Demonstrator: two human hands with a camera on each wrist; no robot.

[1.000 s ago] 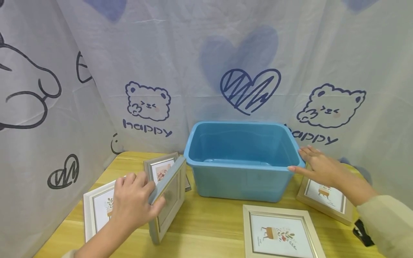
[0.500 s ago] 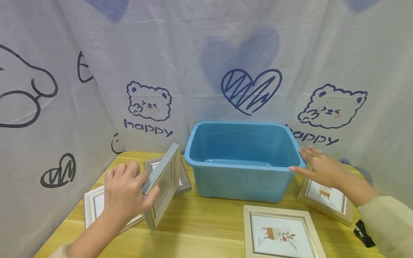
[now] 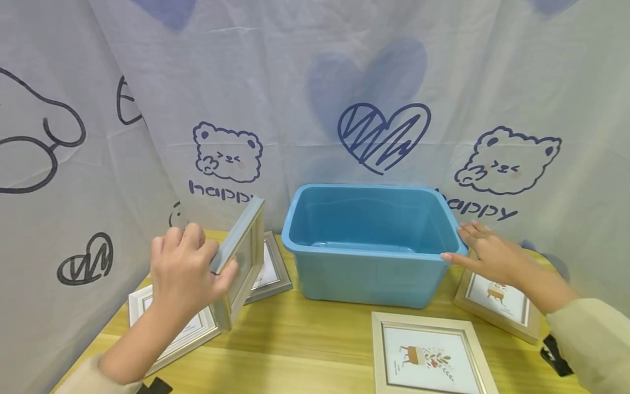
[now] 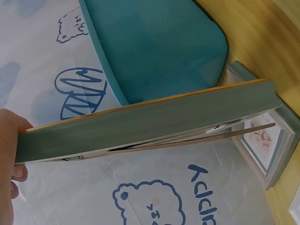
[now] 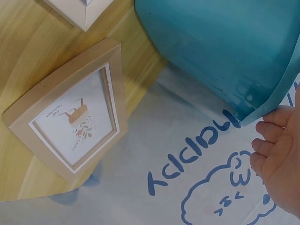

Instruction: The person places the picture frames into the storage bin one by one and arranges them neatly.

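My left hand pinches the top edge of a picture frame, thumb on one face and fingers on the other. The frame stands on edge, tilted, left of a blue plastic tub. The left wrist view shows its grey-green side, with a thin brown strip angled out at the back. At the tub's right rim rests my right hand, thumb on the front corner and fingers stretched along the side. A grey picture frame lies behind the held one, and a white picture frame lies partly under my left forearm.
The tub's inside shows only its bare bottom. A cream picture frame lies face up in front of it. Another picture frame with a wooden-toned edge lies below my right forearm. A printed curtain hangs behind the wooden table.
My left hand has moved left and slightly up with the held picture frame, uncovering more of the grey frame and the white one. My right hand has stayed on the tub's rim.
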